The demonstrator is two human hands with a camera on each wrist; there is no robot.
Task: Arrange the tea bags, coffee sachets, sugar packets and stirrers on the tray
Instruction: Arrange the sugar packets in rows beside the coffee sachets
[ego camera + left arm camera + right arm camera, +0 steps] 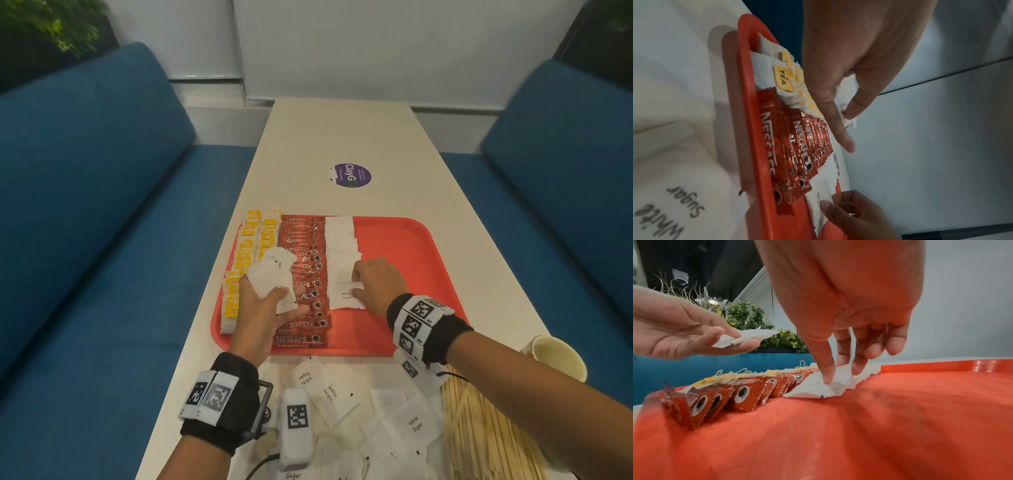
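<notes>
You are working over the red tray [404, 240] on the counter [342, 137], and your right hand [375, 284] is pinching and pressing down the nearest sugar packet [346, 296] at the near end of the white row. Your left hand [263, 308] is hovering above the coffee sachets [305, 274], grasping a small bundle of sugar packets [270, 274] between thumb and fingers; how many it is holding is probably three or four, but the folds are hiding the count. The row is running near to far, each packet lying with its long side across the tray, so the next slot is lying just near of your right fingertips [827, 378]. The bundle is sitting to the left of that slot, across the sachet column. Tea bags [246, 253] are filling the far-left column; loose sugar packets [414, 425] and stirrers [479, 428] are waiting on the counter nearest you
</notes>
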